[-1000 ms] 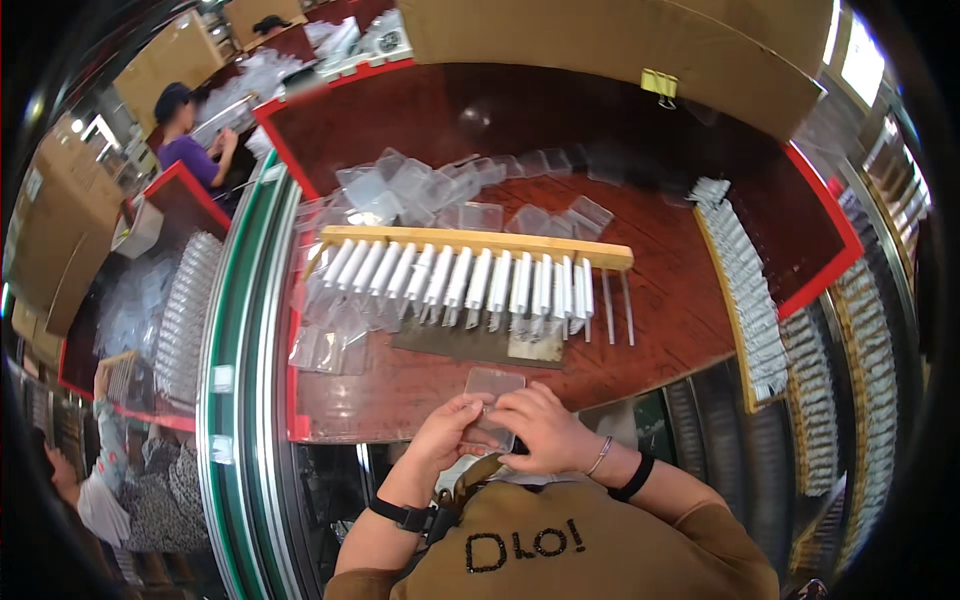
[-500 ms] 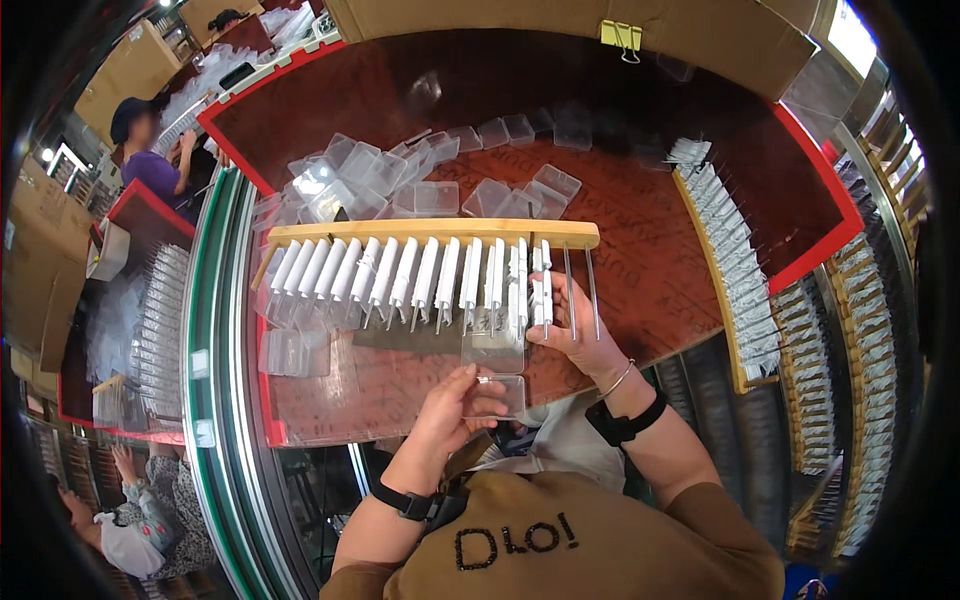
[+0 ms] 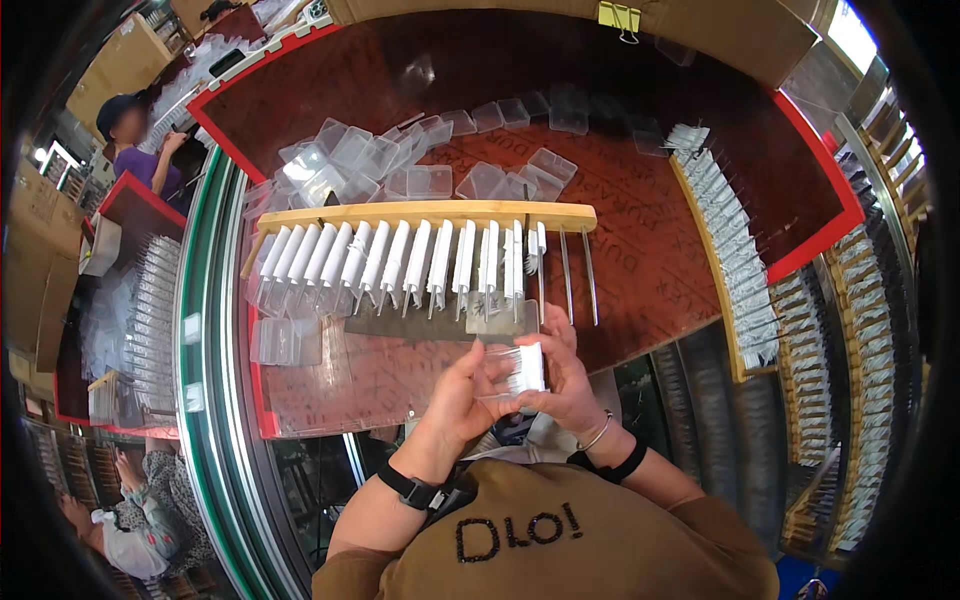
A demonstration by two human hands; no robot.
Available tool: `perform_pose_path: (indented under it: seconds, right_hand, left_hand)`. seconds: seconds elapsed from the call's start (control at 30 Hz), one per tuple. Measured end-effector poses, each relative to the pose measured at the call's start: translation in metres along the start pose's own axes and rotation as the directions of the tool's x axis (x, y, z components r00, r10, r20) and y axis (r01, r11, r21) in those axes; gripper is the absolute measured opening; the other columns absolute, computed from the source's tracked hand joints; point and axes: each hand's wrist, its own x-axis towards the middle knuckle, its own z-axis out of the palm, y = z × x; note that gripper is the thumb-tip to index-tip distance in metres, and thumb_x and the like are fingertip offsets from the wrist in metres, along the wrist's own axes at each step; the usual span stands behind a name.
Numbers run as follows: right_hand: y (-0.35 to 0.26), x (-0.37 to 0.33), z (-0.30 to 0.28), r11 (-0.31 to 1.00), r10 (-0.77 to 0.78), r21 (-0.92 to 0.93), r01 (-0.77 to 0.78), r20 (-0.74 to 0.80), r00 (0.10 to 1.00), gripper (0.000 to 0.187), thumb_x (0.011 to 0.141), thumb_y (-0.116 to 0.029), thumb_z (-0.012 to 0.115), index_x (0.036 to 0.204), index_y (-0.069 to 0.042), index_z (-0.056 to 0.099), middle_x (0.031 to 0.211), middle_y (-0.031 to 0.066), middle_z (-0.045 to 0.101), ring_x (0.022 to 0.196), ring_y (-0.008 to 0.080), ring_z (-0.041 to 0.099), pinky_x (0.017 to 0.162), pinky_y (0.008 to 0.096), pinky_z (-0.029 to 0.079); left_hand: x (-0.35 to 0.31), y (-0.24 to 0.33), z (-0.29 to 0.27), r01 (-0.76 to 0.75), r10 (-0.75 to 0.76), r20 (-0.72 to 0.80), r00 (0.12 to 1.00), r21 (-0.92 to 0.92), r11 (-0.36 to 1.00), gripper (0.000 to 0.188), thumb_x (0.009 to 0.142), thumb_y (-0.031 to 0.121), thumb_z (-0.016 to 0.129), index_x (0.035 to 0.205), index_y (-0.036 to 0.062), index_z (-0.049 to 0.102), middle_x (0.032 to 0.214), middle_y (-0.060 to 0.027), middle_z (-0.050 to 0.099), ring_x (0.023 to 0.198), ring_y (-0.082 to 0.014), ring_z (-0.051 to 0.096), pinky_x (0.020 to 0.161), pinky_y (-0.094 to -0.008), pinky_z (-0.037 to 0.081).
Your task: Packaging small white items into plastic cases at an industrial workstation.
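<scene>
the left hand (image 3: 458,392) has its grip closed on the near-left part of a clear plastic box (image 3: 496,380), thumb on top and fingers beneath or behind it, partly hidden. the right hand (image 3: 568,385) curls its grip around the other end, thumb and fingers nearly together on a white bristly piece (image 3: 531,368). that piece is at the right end of the clear box, between the two hands; how far it sits inside cannot be told. both hands are over the near edge of the red-brown bench (image 3: 650,290), in front of the person's brown shirt (image 3: 560,500).

just beyond the hands, another clear box (image 3: 510,316) lies flat on the bench, overlapping a dark grey mat (image 3: 400,324). past it stands a wooden rack (image 3: 430,213), its metal rods pointing toward the person. white rolls (image 3: 395,255) sleeve most of these rods, side by side, while the two rods (image 3: 571,280) at the right end are bare. behind the rack lies a loose pile of clear boxes (image 3: 350,152), and a few more boxes (image 3: 285,342) lie near the bench's left edge. a second loaded rack (image 3: 722,235) rests along the right side. a green-edged conveyor (image 3: 205,380) runs along the left, and a co-worker in purple (image 3: 145,170) is beyond it.
</scene>
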Motion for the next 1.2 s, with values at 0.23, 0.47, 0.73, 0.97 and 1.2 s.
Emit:
perform_pose_path:
  seconds: [0.23,0.47,0.73,0.97,1.2]
  right_hand:
    - [-0.007,0.0,0.003,0.926,0.039,-0.378,0.003,0.103,0.994,0.075,0.069,-0.031,0.083,0.134,-0.013,0.05,0.15,0.0178,0.021,0.141,0.0338,0.019,0.114,0.0441,0.019]
    - [0.006,0.083,-0.022,1.0,0.01,0.027,-0.005,-0.181,0.983,0.074,0.085,-0.009,0.068,0.145,0.002,0.026,0.142,0.015,0.039,0.13,0.0208,0.04,0.108,0.0355,0.034]
    - [-0.008,0.087,-0.017,0.98,0.158,0.152,-0.125,-0.227,0.961,0.038,0.086,-0.007,0.065,0.12,0.002,0.052,0.107,0.0067,0.06,0.1,0.0117,0.056,0.088,0.0279,0.047]
    - [-0.028,0.006,0.008,0.999,-0.007,0.036,0.006,0.007,1.0,0.046,0.073,0.0,0.072,0.115,-0.003,0.053,0.099,0.005,0.053,0.101,0.0164,0.053,0.088,0.0295,0.045]
    - [-0.042,0.021,0.057,0.578,-0.045,-0.746,0.33,0.375,0.926,0.051,0.08,-0.027,0.072,0.122,-0.004,0.055,0.106,0.0158,0.056,0.105,0.0308,0.052,0.099,0.0417,0.036]
  left_hand:
    - [-0.005,0.003,0.001,-0.115,0.116,-0.082,0.99,0.014,0.993,0.047,0.101,0.044,0.035,0.119,0.0021,0.05,0.116,-0.017,0.06,0.101,-0.0297,0.063,0.073,-0.041,0.059]
    - [-0.006,0.008,-0.024,-0.08,0.078,-0.061,0.995,-0.037,0.996,0.044,0.101,0.042,0.037,0.108,0.0027,0.056,0.096,-0.0149,0.067,0.077,-0.0275,0.069,0.053,-0.0363,0.058]
    - [-0.011,0.014,-0.029,-0.116,0.133,-0.141,0.981,0.124,0.985,0.042,0.1,0.041,0.039,0.112,0.0037,0.054,0.1,-0.0155,0.066,0.076,-0.0272,0.069,0.05,-0.0347,0.057]
    - [-0.016,0.003,-0.026,-0.229,0.292,-0.18,0.939,0.304,0.925,0.037,0.101,0.035,0.042,0.107,0.001,0.054,0.093,-0.0141,0.065,0.073,-0.022,0.067,0.052,-0.0333,0.058]
    - [-0.028,-0.004,-0.038,-0.416,0.49,-0.186,0.852,0.328,0.848,0.042,0.101,0.039,0.04,0.109,0.0011,0.056,0.093,-0.0141,0.065,0.069,-0.0224,0.066,0.046,-0.0335,0.054]
